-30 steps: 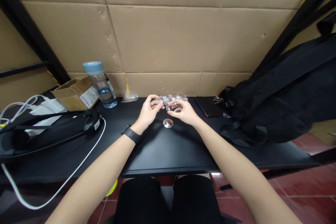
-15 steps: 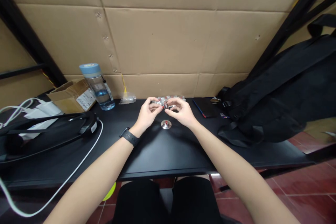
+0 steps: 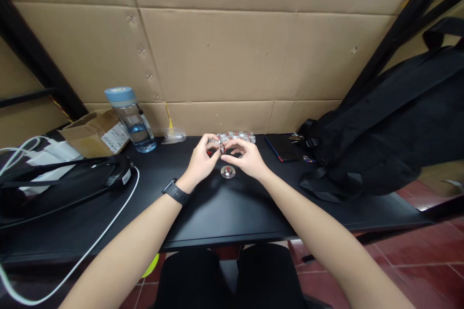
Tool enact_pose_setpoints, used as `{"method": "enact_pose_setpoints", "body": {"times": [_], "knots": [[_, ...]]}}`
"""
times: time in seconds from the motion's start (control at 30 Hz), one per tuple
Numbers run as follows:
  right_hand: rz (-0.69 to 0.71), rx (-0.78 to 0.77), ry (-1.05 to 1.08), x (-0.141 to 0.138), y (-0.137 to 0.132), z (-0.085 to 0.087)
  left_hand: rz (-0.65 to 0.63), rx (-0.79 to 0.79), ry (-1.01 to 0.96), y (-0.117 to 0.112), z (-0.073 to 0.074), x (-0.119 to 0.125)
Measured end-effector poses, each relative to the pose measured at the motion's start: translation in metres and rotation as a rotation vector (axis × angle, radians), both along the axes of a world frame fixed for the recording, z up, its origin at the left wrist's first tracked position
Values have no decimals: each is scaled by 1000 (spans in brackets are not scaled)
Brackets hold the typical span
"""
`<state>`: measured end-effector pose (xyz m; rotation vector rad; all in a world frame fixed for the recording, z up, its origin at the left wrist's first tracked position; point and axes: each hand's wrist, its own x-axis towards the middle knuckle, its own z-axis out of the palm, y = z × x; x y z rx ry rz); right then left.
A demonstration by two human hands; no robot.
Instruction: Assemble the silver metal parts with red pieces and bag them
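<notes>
Between the fingertips of both my hands is a small round piece [image 3: 222,149], dark brown with a silvery rim. My left hand [image 3: 201,160] wears a black watch and pinches the piece from the left. A bit of red [image 3: 209,153] shows among its curled fingers; what it belongs to is unclear. From the right, the thumb and fingers of my right hand [image 3: 248,157] close on the same piece. Just below the hands, a shiny metal disc [image 3: 228,172] with a red centre lies flat on the black table [image 3: 232,212].
Clear plastic packets with red bits [image 3: 237,136] lie behind my hands against the cardboard wall. On the left stand a water bottle [image 3: 134,123], an open carton [image 3: 96,133] and a black case [image 3: 65,188]. A dark flat device [image 3: 282,148] and a black backpack [image 3: 384,125] are right.
The round piece has shifted slightly left, into contact with the left fingertips. My right hand has moved left with it. The metal disc stays on the table.
</notes>
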<state>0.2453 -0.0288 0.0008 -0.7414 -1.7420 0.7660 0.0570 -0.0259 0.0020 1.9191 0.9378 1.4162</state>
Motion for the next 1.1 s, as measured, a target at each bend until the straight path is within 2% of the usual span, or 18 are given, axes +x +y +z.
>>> {"method": "enact_pose_setpoints", "body": {"times": [0.17,0.27,0.57,0.73,0.83,1.0,1.1], "knots": [[-9,-79,-100,0,5,-4,252,152,277,-9,5,1],[12,-69,-172,2,7,-5,317,188,364,-13,7,2],[67,37,-222,3,8,-1,271,196,369,-11,9,-1],[-4,93,-275,7,8,-1,280,201,317,-14,15,-3],[-40,142,-326,10,8,0,224,187,320,-16,18,-5],[-32,122,-301,15,11,2,101,204,509,-12,10,-4],[-29,85,-276,16,12,2,40,165,510,-9,2,-1]]}}
